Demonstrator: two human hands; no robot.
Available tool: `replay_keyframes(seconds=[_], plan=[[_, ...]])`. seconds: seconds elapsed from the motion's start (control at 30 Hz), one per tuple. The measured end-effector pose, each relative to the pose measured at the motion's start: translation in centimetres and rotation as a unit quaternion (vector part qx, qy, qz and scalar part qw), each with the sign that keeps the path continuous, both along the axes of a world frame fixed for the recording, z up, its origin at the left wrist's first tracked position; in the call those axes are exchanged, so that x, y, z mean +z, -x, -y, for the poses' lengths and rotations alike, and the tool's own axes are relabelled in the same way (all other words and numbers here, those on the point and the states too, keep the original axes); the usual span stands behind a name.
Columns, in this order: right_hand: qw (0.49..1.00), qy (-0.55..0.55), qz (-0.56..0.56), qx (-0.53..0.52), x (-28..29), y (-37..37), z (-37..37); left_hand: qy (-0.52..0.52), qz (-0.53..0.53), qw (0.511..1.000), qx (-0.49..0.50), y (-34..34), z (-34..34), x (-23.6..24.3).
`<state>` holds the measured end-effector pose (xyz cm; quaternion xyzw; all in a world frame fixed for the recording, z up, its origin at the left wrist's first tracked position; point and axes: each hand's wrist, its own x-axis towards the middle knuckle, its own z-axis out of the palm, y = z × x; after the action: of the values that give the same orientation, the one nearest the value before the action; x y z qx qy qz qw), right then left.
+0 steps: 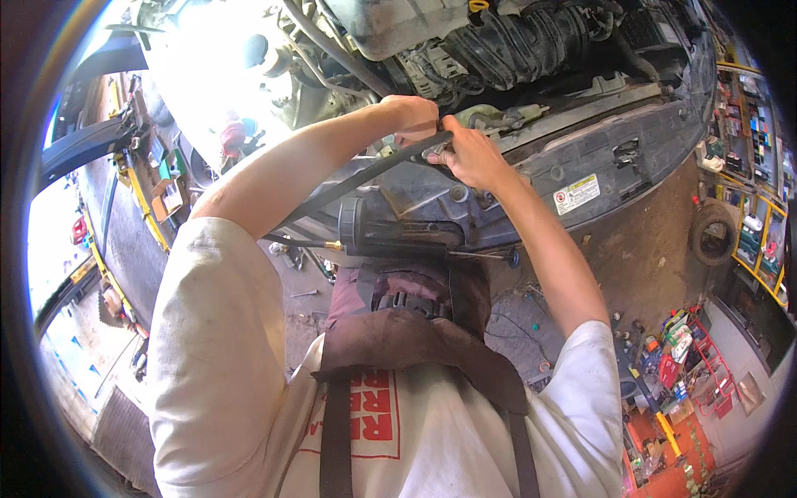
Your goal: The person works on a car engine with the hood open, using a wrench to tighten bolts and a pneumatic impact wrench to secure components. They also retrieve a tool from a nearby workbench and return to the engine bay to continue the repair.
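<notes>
left hand (413, 114): curled around a smooth black rubber hose (365, 174), at its upper end.
right hand (471, 155): fingers pinched on a small metal tool (436, 149) at the hose end.
hose: long, thin, running diagonally over the grey plastic front panel (598, 158) of the engine bay.

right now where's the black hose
Head view, upper middle: the black hose runs under the left hand to the right hand, over the car's front panel.
</notes>
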<state>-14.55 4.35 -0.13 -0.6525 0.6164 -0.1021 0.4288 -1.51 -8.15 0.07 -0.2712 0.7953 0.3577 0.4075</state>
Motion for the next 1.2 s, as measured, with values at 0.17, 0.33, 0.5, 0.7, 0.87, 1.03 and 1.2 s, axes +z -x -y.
replay_keyframes(seconds=[0.17, 0.33, 0.5, 0.7, 0.87, 1.03, 1.2], plan=[[0.996, 0.009, -0.005, -0.086, 1.0, -0.9, -1.7, 0.072, -0.096, 0.993, -0.006, -1.0, -1.2, 1.4], [0.989, -0.021, -0.077, -0.122, 1.8, -1.9, -2.2, 0.042, -0.221, 0.958, 0.177, -4.1, -2.7, 8.3], [0.975, -0.067, -0.002, -0.214, 0.5, -1.2, -2.4, -0.215, -0.283, 0.881, 0.312, -13.1, -7.1, 17.6], [0.85, -0.352, 0.171, -0.354, 2.0, 0.2, -1.4, -0.416, -0.398, 0.658, 0.485, -13.0, -12.0, 14.9], [0.789, -0.49, 0.103, -0.356, 5.9, -0.5, 3.2, -0.599, -0.331, 0.503, 0.528, -10.6, -14.7, 13.6], [0.781, -0.567, -0.011, -0.263, 7.1, -2.3, 9.1, -0.527, -0.407, 0.471, 0.579, -8.4, -16.6, 13.4], [0.803, -0.549, -0.176, -0.15, 6.7, -4.8, 7.8, -0.57, -0.378, 0.497, 0.535, -7.9, -17.7, 13.0]])
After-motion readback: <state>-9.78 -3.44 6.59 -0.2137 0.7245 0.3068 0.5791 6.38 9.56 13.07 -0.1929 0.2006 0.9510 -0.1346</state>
